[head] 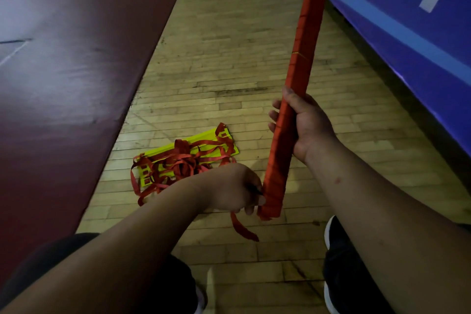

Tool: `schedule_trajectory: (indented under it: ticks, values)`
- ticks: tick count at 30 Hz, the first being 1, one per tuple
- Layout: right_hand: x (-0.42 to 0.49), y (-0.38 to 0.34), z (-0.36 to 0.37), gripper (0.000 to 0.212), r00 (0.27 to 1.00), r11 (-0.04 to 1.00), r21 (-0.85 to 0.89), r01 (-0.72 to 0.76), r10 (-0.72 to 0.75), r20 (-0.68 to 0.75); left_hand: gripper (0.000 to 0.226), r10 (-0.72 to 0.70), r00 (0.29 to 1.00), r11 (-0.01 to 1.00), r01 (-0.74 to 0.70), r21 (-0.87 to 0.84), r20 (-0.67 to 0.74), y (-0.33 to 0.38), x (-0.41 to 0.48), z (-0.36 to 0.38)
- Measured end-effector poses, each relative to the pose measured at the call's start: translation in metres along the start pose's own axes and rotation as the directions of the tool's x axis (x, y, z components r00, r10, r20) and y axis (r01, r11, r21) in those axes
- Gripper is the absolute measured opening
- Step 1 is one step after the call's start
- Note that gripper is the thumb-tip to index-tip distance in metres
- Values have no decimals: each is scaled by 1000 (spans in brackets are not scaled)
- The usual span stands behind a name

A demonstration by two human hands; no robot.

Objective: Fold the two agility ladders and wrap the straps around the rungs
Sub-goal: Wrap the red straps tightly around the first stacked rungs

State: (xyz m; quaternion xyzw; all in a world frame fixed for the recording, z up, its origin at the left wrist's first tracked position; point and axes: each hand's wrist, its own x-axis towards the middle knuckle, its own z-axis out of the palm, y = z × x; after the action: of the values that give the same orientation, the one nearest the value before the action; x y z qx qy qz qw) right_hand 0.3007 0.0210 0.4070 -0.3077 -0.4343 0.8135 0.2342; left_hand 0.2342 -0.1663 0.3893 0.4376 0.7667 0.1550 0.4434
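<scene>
A folded agility ladder bundle (299, 66) is held upright and tilted, its yellow rungs wound nearly end to end in red strap, with only the yellow top end showing. My right hand (303, 122) grips the bundle around its middle. My left hand (234, 187) pinches the strap at the bundle's lower end, and a loose red strap tail (242, 229) hangs below it. The second ladder (183, 160) lies on the wooden floor to the left, its yellow rungs stacked under a tangle of red straps.
A dark red mat (76, 71) covers the floor on the left. A blue padded banner wall (407, 20) runs along the right. Between them lies a wooden floor strip (229, 58). My dark shoes (339, 257) stand at the bottom.
</scene>
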Motion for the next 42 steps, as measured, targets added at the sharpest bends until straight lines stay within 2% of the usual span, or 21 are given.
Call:
schedule_trajectory:
  ticks: [4,8,10,13,15,19,23,25,28,31,33,36,39,42]
  values:
    - [1,2,0,27,999,1000,3,22,-22,-25,14,15,997,991,-5,133,-75,-1,-1,4]
    - [5,5,2,17,999,999,37,18,-17,-45,40,-11,985,984,41,174,-171,3,1,10]
    - [6,5,3,16,999,998,56,12,-9,-48,57,-25,977,964,80,256,-212,6,2,17]
    - [7,7,2,17,999,998,67,10,-7,-45,60,-6,962,910,118,399,-272,10,4,28]
    - [7,8,3,20,999,998,65,12,-10,-42,57,4,960,924,103,367,-279,8,8,31]
    - [2,4,6,23,999,987,155,-46,44,16,46,-3,978,978,47,204,-208,5,8,26]
    - [-2,-1,6,46,986,961,241,-133,104,130,39,-1,999,999,0,-32,-42,8,1,17]
    - [-3,-3,3,61,977,956,249,-154,110,180,33,26,999,995,-24,-97,27,9,-4,13]
    - [-7,-5,1,67,957,951,232,-202,142,252,29,66,993,991,-54,-121,101,12,-10,8]
    - [-9,-7,1,63,943,953,214,-216,147,297,18,119,979,979,-88,-186,163,15,-15,7]
    - [-7,-7,2,55,944,955,216,-201,130,302,20,148,977,980,-124,-156,154,17,-16,6]
    - [-5,-6,1,45,956,962,220,-163,98,278,28,189,969,974,-165,-154,160,17,-15,6]
    - [-5,-5,1,51,972,966,219,-136,87,219,42,204,968,972,-183,-147,143,14,-14,5]
    - [-4,-4,0,56,981,974,197,-116,81,178,39,195,972,973,-175,-149,132,10,-12,2]
